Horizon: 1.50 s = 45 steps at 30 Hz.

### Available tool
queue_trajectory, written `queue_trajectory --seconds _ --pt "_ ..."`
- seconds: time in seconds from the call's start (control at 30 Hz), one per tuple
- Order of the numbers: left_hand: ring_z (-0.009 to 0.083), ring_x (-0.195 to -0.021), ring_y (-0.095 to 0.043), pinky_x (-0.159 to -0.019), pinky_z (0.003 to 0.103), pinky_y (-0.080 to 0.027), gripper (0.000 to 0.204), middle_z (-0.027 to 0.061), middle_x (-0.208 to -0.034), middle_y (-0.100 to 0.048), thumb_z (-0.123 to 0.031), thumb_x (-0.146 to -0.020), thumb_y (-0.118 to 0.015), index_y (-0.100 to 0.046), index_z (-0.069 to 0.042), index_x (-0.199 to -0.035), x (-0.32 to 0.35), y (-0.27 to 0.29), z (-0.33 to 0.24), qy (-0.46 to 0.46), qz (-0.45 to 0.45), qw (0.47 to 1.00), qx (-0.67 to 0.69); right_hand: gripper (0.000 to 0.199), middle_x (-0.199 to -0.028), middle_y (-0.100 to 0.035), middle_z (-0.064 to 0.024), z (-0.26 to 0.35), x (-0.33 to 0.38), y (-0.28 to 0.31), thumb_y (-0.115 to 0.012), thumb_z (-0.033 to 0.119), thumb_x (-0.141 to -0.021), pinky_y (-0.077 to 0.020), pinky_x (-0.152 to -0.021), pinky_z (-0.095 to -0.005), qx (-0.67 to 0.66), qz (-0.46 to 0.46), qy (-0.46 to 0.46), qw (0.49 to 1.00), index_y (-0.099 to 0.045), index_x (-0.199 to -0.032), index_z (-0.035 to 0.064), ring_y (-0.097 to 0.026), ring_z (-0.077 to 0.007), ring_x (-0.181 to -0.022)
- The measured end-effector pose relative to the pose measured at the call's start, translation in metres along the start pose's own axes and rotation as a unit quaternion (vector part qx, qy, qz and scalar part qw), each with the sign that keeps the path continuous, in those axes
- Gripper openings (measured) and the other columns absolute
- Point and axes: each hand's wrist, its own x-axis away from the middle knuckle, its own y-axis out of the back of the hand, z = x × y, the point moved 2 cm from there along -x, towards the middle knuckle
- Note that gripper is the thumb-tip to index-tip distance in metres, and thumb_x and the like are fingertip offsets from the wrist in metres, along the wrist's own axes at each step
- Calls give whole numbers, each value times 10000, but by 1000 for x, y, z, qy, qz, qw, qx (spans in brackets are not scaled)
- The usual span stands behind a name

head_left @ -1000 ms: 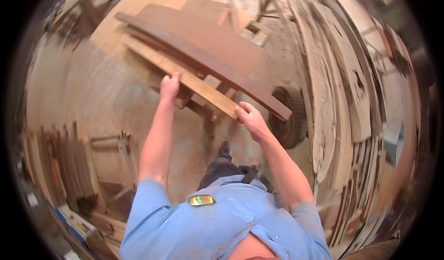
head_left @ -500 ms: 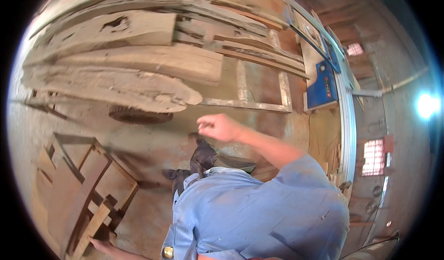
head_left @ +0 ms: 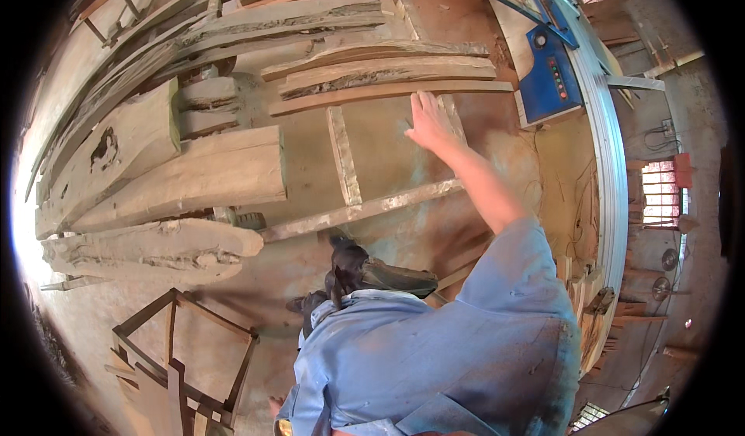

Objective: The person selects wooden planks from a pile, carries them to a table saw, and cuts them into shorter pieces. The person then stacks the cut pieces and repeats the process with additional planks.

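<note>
One raised hand point(head_left: 431, 122), one blue control box point(head_left: 549, 73), many rough planks point(head_left: 203, 174)

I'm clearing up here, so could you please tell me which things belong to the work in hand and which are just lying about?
In hand:
right hand, open
thin plank it reaches toward

Lying about:
thick slabs
wooden frame
blue control box
floor rails

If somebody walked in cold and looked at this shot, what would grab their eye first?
Probably the right hand, open and stretched out toward the stack of rough wooden planks at the top. Next, the big raw-edged slabs lying on the dusty floor at left, and the blue control box at upper right. The left hand is barely visible at the bottom edge.
</note>
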Motion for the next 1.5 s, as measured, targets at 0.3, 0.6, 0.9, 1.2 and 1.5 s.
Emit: queue_trajectory --seconds 0.3,0.6,0.9,1.2,1.5 --pt "246 -839 -590 -704 389 -494 500 102 -990 -576 -233 -918 -586 -467 -39 -1364 39 -29 -145 30 -47 971 231 984 -1404 -421 -201 -74 -109 -20 -885 335 -635 -343 -1116 -459 116 27 41 992 -378 -1412 4 -350 -349 -1381" --pt "135 -792 -559 -642 296 -479 644 53 -1012 -553 -213 -950 -589 -323 -7 -1499 59 -50 -180 0 29 987 157 984 -1303 -499 -155 -81 -128 -38 -893 366 -617 -362 -1084 -442 119 29 84 989 -389 -1409 72 -448 -316 -1281" --pt "88 -651 -502 -518 239 -411 559 16 -879 -529 -168 -946 -595 -389 46 -1419 69 -80 -164 47 96 983 151 862 -1225 -551 -120 -74 -115 -40 -883 379 -630 -429 -995 -412 88 33 74 993 -473 -1317 57 -515 -284 -1181" --pt "108 -722 -537 -564 244 -440 630 41 -938 -554 -183 -940 -591 -339 56 -1465 76 -100 -168 38 101 982 152 885 -1196 -532 -150 -33 -52 -30 -893 395 -613 -421 -953 -426 73 33 51 995 -469 -1293 18 -508 -323 -1126" --pt "116 -727 -548 -578 259 -453 636 39 -917 -558 -202 -918 -611 -376 63 -1446 95 -108 -179 27 99 988 117 846 -1142 -530 -139 -28 -44 -39 -900 385 -620 -430 -918 -412 72 49 20 996 -473 -1249 14 -507 -304 -1098"
